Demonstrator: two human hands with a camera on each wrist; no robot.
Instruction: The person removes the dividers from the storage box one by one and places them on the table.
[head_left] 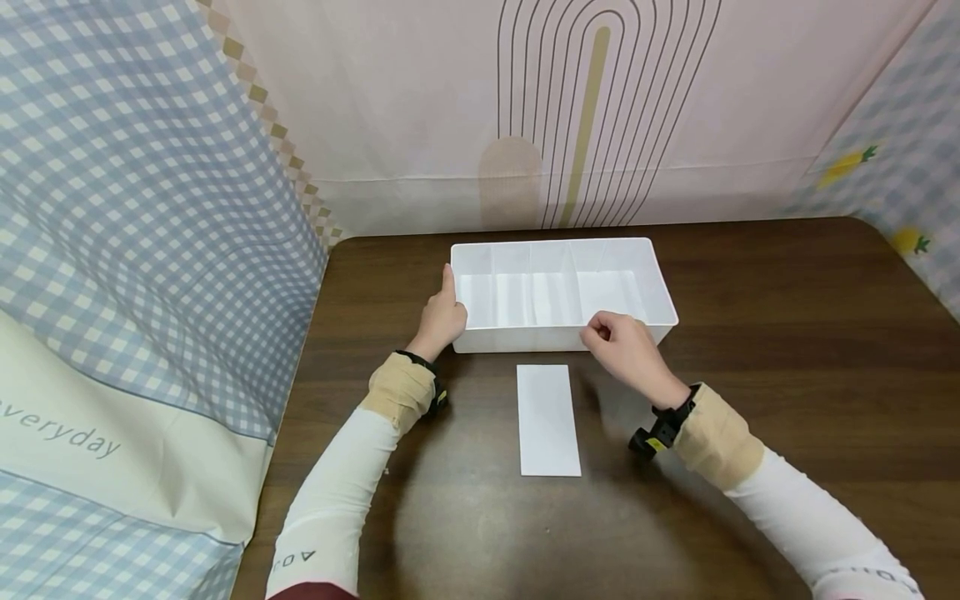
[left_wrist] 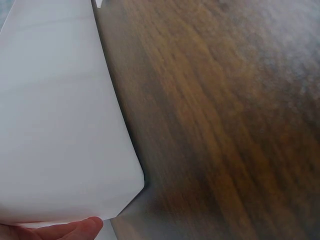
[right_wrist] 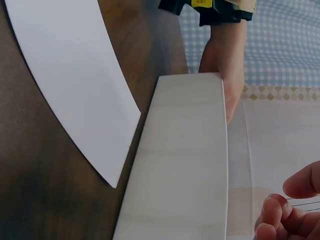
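A white divided storage box [head_left: 566,339] stands on the table, with thin upright dividers across its inside. My left hand [head_left: 441,315] lies against its left end, the index finger stretched along the side; in the left wrist view a fingertip [left_wrist: 90,227] shows at the box's edge. Just over the front rim, right of its middle, is my right hand [head_left: 626,350], its fingers loosely curled. In the right wrist view, the thumb [right_wrist: 305,181] is apart from the fingertips, with nothing seen between them. A white rectangular sheet [head_left: 549,421] lies flat before the box.
Dark brown wooden table [head_left: 787,358] extends on both sides of the box. Behind it hangs a pale curtain [head_left: 405,108] with arch lines. Blue checked cloth [head_left: 150,167] hangs along the left, and more checked cloth [head_left: 915,125] with yellow fruit prints is at the right.
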